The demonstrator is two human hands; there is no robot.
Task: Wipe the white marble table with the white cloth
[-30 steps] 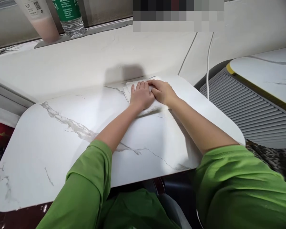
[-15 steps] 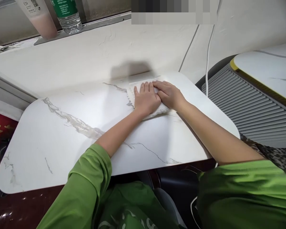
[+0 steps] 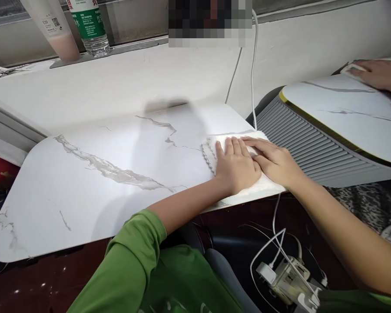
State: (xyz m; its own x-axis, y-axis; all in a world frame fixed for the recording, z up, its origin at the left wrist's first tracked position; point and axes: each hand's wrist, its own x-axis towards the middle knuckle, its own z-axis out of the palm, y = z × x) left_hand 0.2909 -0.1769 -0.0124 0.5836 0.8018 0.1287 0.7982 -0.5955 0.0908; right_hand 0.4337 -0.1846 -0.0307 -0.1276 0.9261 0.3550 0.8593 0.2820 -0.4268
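Observation:
A folded white cloth (image 3: 211, 150) with a scalloped edge lies flat at the right end of the white marble-patterned table (image 3: 94, 195). My left hand (image 3: 237, 170) presses on it palm down, with the fingers stretched out and slightly spread. Against its thumb side rests my right hand (image 3: 276, 163), also flat on the cloth, fingers extended to the left. Both hands touch the cloth from above without being wrapped around it. Parts of the cloth are hidden beneath them.
A bottle with a green label (image 3: 96, 41) and a cup with pink contents (image 3: 64, 45) stand on the ledge. White cables (image 3: 253, 87) hang by the wall. A power strip (image 3: 289, 278) sits below. Another person's hand (image 3: 378, 74) rests on a cloth at the neighbouring table (image 3: 345, 100).
Both my hands and the cloth have slid right and nearer to me, to the table's right end. The view has shifted; another person's hand and the power strip now show.

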